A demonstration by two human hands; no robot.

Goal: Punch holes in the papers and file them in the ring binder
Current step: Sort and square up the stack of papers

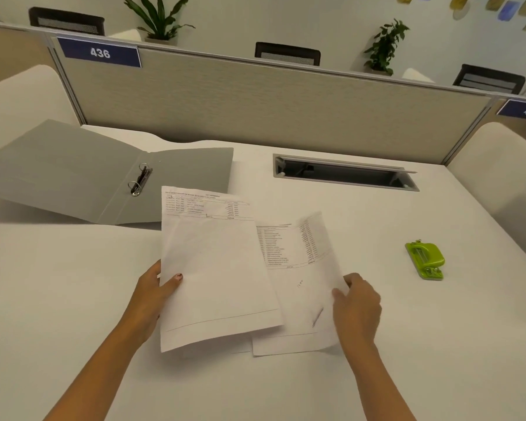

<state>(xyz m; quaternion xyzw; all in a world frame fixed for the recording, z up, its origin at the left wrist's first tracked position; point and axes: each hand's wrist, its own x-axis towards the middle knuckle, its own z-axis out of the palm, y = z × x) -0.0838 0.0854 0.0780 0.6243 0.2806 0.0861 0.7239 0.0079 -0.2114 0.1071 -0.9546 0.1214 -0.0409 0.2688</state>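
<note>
Two printed white sheets sit in front of me on the white desk. My left hand grips the left edge of the upper sheet, thumb on top. My right hand pinches the right edge of the lower sheet, which lies skewed beneath the first. A grey ring binder lies open at the far left, its two metal rings shut and bare. A green hole punch stands alone to the right, about a hand's width beyond my right hand.
A recessed cable slot with a raised lid lies at the back of the desk. A beige partition with number signs closes the far side. Chairs and plants stand beyond it.
</note>
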